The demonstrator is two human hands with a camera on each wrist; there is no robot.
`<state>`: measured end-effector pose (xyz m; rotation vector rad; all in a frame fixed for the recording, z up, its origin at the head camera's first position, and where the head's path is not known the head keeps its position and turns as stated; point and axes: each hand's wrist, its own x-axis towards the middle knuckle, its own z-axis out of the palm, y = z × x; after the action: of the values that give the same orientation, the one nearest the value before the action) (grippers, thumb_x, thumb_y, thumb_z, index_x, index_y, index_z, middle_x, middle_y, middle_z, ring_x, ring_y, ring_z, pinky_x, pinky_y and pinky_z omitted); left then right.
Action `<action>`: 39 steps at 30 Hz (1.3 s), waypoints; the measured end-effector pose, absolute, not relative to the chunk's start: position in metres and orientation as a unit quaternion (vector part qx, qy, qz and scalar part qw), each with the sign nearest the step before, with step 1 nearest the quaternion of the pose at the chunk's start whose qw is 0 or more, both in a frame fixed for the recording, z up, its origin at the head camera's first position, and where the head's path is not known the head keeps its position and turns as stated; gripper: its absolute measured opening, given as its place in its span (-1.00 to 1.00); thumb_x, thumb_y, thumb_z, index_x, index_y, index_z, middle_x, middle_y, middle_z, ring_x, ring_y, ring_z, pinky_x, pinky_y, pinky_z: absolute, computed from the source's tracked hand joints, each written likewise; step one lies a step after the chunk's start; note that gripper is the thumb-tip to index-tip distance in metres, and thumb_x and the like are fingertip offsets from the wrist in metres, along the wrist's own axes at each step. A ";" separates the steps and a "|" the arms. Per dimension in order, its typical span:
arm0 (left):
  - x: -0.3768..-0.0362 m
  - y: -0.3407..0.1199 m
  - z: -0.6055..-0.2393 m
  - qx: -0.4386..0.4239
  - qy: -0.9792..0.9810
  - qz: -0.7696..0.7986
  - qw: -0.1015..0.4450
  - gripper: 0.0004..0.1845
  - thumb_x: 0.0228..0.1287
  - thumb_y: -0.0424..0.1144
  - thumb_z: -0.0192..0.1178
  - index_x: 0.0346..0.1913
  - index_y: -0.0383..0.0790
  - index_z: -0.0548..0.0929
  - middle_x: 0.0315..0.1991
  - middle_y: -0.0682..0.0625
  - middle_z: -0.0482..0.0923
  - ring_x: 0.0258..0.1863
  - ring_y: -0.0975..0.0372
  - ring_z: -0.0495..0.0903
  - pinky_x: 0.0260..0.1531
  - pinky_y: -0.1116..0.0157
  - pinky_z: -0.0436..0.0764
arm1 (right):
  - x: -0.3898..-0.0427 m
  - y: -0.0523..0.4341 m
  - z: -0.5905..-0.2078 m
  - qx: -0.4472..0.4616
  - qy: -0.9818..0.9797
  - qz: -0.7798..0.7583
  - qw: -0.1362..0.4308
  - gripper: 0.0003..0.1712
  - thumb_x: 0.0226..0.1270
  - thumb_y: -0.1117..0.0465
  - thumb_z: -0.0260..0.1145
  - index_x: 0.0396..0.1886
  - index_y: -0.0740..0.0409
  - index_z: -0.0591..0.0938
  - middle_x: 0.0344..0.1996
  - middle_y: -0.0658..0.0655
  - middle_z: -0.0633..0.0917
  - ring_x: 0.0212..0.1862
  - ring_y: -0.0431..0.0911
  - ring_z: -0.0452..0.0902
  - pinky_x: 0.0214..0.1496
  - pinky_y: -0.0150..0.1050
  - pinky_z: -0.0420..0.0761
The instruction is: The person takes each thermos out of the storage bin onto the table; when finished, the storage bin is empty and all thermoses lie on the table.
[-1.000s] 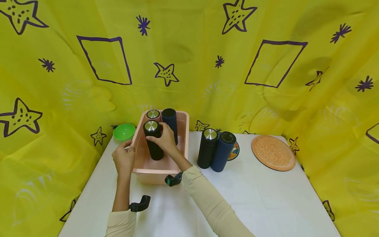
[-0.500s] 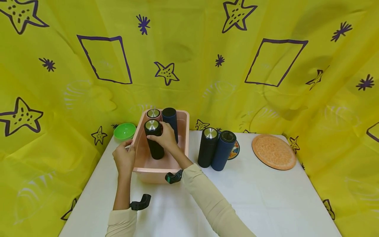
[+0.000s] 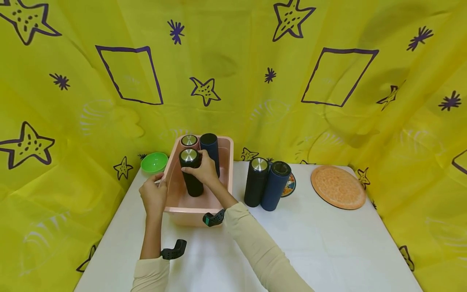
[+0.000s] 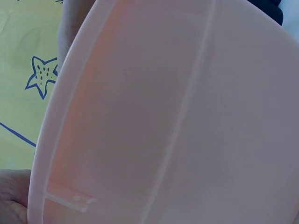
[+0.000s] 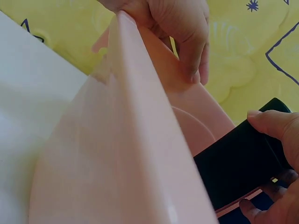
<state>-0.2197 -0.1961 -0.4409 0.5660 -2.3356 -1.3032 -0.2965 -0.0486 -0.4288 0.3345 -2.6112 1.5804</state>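
A pink plastic tub [image 3: 193, 210] stands on the white table. My left hand [image 3: 153, 194] holds its left rim; the right wrist view shows that hand [image 5: 180, 28] with its fingers over the edge. The tub's wall [image 4: 140, 93] fills most of the left wrist view. Inside the tub, my right hand [image 3: 205, 168] grips a black thermos flask [image 3: 192, 180] near its silver-topped lid, the thumb on the near side. The flask is almost upright. Behind it are a pink flask [image 3: 189, 140] with a silver lid top and a navy flask [image 3: 209, 142].
Right of the tub, a black flask [image 3: 255, 186] with a silver lid top and a navy flask [image 3: 274, 190] stand side by side. A patterned round item [image 3: 289, 186] shows partly behind them. An orange round board [image 3: 338, 187] lies farther right; a green bowl [image 3: 154, 163] sits left of the tub.
The black flask in my right hand has shifted very slightly to the right inside the tub. Both hands keep their holds, and everything else stays in place.
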 end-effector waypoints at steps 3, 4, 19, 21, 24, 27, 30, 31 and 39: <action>-0.219 -0.197 -0.442 0.203 -0.836 -0.467 0.203 -0.68 0.35 -0.35 0.11 0.09 -0.41 0.63 0.04 -0.37 0.63 -0.06 -0.16 0.69 -0.12 -0.07 0.66 | -0.298 -0.049 -0.431 0.115 -0.848 0.516 0.042 -0.12 -0.02 0.05 0.59 0.25 0.23 0.37 0.16 0.25 0.61 0.19 0.09 0.56 0.22 -0.02 0.55; -0.220 -0.197 -0.442 0.203 -0.836 -0.467 0.205 -0.68 0.35 -0.35 0.11 0.09 -0.41 0.63 0.04 -0.37 0.63 -0.06 -0.15 0.69 -0.12 -0.07 0.66 | -0.299 -0.049 -0.432 0.118 -0.847 0.516 0.044 -0.12 -0.01 0.06 0.59 0.25 0.23 0.37 0.15 0.26 0.61 0.19 0.09 0.56 0.22 -0.03 0.55; -0.220 -0.194 -0.441 0.201 -0.837 -0.461 0.216 -0.69 0.33 -0.35 0.11 0.06 -0.40 0.65 -0.03 -0.39 0.65 -0.13 -0.14 0.71 -0.20 -0.05 0.67 | -0.303 -0.034 -0.421 0.163 -0.835 0.523 0.060 -0.12 0.00 0.08 0.57 0.28 0.25 0.37 0.14 0.25 0.61 0.19 0.06 0.54 0.24 -0.06 0.53; -0.220 -0.194 -0.441 0.203 -0.838 -0.459 0.214 -0.69 0.34 -0.35 0.11 0.07 -0.39 0.65 -0.03 -0.39 0.65 -0.13 -0.14 0.70 -0.20 -0.04 0.67 | -0.303 -0.033 -0.417 0.167 -0.832 0.525 0.058 -0.12 0.00 0.08 0.57 0.29 0.25 0.37 0.15 0.25 0.60 0.20 0.06 0.53 0.25 -0.05 0.52; -0.220 -0.195 -0.442 0.205 -0.840 -0.455 0.213 -0.69 0.34 -0.35 0.11 0.06 -0.38 0.65 -0.05 -0.39 0.66 -0.15 -0.13 0.71 -0.22 -0.03 0.66 | -0.301 -0.030 -0.414 0.167 -0.830 0.529 0.065 -0.11 0.00 0.07 0.56 0.29 0.25 0.36 0.17 0.26 0.59 0.22 0.07 0.52 0.26 -0.03 0.52; -0.220 -0.195 -0.443 0.202 -0.840 -0.454 0.218 -0.70 0.33 -0.35 0.12 0.04 -0.39 0.66 -0.06 -0.38 0.67 -0.15 -0.13 0.71 -0.22 -0.04 0.66 | -0.299 -0.028 -0.410 0.164 -0.828 0.532 0.073 -0.11 0.00 0.07 0.56 0.29 0.25 0.37 0.17 0.26 0.59 0.23 0.08 0.52 0.27 -0.02 0.51; -0.220 -0.194 -0.443 0.198 -0.840 -0.454 0.222 -0.71 0.32 -0.35 0.12 0.02 -0.40 0.67 -0.07 -0.37 0.67 -0.15 -0.13 0.72 -0.21 -0.06 0.66 | -0.297 -0.025 -0.405 0.161 -0.822 0.541 0.076 -0.12 0.00 0.06 0.56 0.29 0.22 0.37 0.17 0.25 0.60 0.23 0.07 0.52 0.27 -0.01 0.51; -0.220 -0.194 -0.443 0.198 -0.840 -0.454 0.222 -0.71 0.32 -0.35 0.13 0.02 -0.40 0.67 -0.07 -0.37 0.67 -0.15 -0.14 0.72 -0.20 -0.07 0.65 | -0.296 -0.024 -0.403 0.161 -0.819 0.546 0.076 -0.13 0.01 0.06 0.56 0.29 0.21 0.37 0.18 0.25 0.60 0.23 0.06 0.52 0.27 -0.01 0.51; -0.221 -0.195 -0.443 0.203 -0.841 -0.451 0.221 -0.71 0.33 -0.34 0.13 0.02 -0.38 0.68 -0.08 -0.38 0.68 -0.15 -0.12 0.72 -0.21 -0.02 0.65 | -0.290 -0.014 -0.382 0.179 -0.803 0.559 0.103 -0.13 0.04 0.01 0.54 0.29 0.18 0.36 0.18 0.21 0.60 0.23 0.02 0.53 0.28 -0.04 0.51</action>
<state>-0.2209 -0.1952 -0.4434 0.5617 -2.3233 -1.2459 -0.2904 -0.0139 -0.3816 0.5295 -2.3689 1.6503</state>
